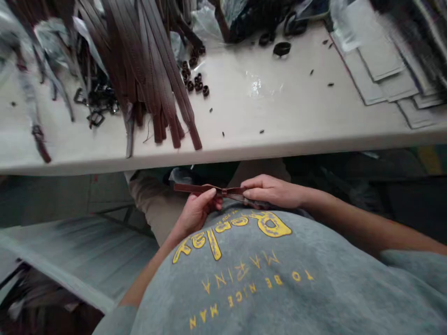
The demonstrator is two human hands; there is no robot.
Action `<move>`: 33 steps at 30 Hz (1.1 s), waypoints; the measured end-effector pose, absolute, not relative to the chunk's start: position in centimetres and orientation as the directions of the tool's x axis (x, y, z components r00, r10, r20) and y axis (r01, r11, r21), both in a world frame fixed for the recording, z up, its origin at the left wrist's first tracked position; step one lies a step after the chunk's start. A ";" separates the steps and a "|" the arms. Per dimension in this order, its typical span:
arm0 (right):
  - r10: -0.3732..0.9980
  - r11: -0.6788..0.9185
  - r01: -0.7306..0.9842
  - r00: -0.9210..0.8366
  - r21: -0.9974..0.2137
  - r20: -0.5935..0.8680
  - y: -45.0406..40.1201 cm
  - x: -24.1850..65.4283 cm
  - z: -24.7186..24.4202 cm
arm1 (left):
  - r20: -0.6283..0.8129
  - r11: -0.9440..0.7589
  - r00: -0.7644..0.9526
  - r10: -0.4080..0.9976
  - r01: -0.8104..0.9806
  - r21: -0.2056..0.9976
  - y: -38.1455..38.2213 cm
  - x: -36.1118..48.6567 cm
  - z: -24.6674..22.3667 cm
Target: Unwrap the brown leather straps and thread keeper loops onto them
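Observation:
Close to my body, below the table's front edge, my left hand pinches a brown leather strap between thumb and fingers. The strap's flat end sticks out to the left. On the other side my right hand grips the same strap, its fingers laid over the top. Between my hands a small brown loop sits around the strap. The part of the strap under my right hand is mostly hidden.
A white table spans the view ahead. On it lie a bundle of brown straps, dark metal buckles, several small leather loops and a black ring. Stacked pale pieces lie at the right.

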State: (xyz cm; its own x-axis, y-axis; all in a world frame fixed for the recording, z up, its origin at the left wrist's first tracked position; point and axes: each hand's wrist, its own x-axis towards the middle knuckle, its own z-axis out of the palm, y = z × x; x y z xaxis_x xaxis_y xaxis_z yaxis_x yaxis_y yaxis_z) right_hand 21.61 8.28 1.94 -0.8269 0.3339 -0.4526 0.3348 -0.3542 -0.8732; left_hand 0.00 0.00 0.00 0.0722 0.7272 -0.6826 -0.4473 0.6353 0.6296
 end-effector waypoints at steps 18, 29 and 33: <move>0.507 0.349 0.527 -0.802 -0.775 -0.317 7.5 20.4 2.0 | -0.554 0.439 -0.136 0.821 -0.468 0.767 -0.8 1.2 -0.1; 0.506 -0.261 0.417 -0.709 -0.871 -0.491 7.7 24.5 1.9 | -0.680 0.427 -0.313 0.663 -0.588 0.687 -3.0 -7.8 -0.7; 0.475 -0.295 0.368 -0.744 -0.882 -0.470 7.7 22.7 1.5 | -0.661 0.535 -0.061 0.748 -0.534 0.654 -2.7 -4.2 0.1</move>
